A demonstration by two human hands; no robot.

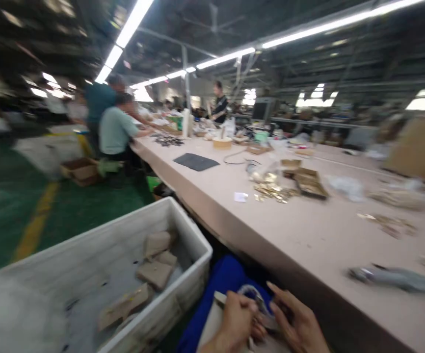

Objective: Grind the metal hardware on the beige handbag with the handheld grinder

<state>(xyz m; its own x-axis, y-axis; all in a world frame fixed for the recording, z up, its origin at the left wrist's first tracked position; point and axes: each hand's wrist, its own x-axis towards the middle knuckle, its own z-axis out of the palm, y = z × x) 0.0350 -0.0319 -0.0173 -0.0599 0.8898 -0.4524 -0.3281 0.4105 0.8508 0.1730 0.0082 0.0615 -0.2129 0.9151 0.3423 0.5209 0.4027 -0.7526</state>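
Note:
Low in the view, my left hand [236, 318] is closed, its fingers curled over a beige piece [210, 321] in my lap. What the fingertips pinch is too blurred to make out. Close beside it, my right hand [299, 321] has its index finger stretched out and its thumb apart from it. A pale curved loop [251, 291] shows between the hands, against blue cloth [229, 269] over my legs. Whether the loop belongs to the beige piece, I cannot tell.
A white bin [194, 235] with several beige pieces [155, 272] stands at left. Along the right runs a long table [234, 225] bearing gold metal parts [271, 191], small open boxes [310, 182], a grey tool [396, 277] and a dark sheet [197, 162]. People [115, 127] work farther off.

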